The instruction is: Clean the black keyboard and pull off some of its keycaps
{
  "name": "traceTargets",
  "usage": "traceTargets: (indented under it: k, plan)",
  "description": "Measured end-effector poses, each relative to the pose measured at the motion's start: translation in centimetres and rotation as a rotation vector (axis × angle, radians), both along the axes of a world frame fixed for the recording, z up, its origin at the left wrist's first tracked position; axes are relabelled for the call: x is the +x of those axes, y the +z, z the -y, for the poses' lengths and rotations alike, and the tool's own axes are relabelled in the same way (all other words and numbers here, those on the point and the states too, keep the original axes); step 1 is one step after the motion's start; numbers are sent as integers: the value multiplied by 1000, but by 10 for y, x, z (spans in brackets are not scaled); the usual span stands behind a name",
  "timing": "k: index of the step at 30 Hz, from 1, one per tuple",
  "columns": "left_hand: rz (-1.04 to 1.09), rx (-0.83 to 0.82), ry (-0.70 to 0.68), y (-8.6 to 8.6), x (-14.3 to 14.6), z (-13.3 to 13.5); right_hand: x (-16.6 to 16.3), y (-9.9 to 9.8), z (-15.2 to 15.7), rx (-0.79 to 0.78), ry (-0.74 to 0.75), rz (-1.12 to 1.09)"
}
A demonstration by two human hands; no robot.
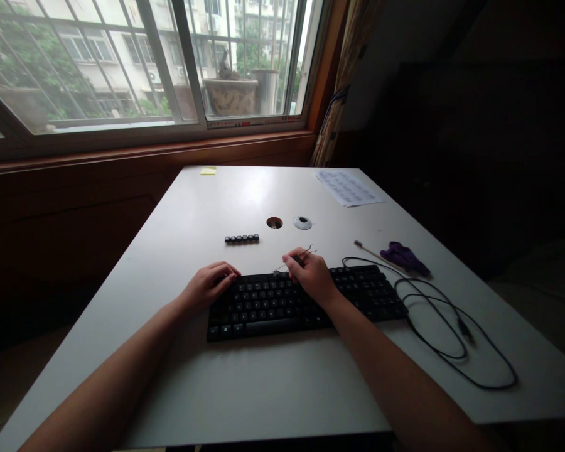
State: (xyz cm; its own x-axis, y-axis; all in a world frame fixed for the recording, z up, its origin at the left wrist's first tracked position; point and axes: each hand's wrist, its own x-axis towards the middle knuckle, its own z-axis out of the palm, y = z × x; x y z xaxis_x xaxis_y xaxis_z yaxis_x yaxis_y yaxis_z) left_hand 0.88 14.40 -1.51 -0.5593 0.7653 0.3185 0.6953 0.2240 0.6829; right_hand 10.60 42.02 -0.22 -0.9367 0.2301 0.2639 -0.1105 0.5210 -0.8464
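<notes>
A black keyboard [268,307] lies flat on the white table, its keys facing up. My left hand [211,280] is closed on its upper left edge, fingers bent over the rim. Over the keyboard's upper middle, my right hand [311,276] grips a wire keycap puller [306,252] between thumb and fingers. The puller's thin wires reach down-left to the top row of keys, where a small dark piece like a keycap [277,274] shows at their tip; whether it is seated cannot be made out. Several loose black keycaps [242,238] stand in a row behind the keyboard.
On the right of the table [245,389], a coiled black cable [461,351] sits near a purple cloth [405,257] and a thin brush [371,251]. Behind are a cable hole [274,223], a round cover [302,223], printed papers [349,188] and yellow notes [208,171].
</notes>
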Motion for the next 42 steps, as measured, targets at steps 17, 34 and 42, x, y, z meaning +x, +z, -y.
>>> traceTargets:
  k: [17,34,42]
  plan:
    - [-151,64,23,-1,5,-2,7,10,8,-166,85,7]
    - [-77,122,120,-3,20,-7,14,17,50,-612,432,192]
    - [-28,110,109,1,20,-7,12,13,49,-654,434,200]
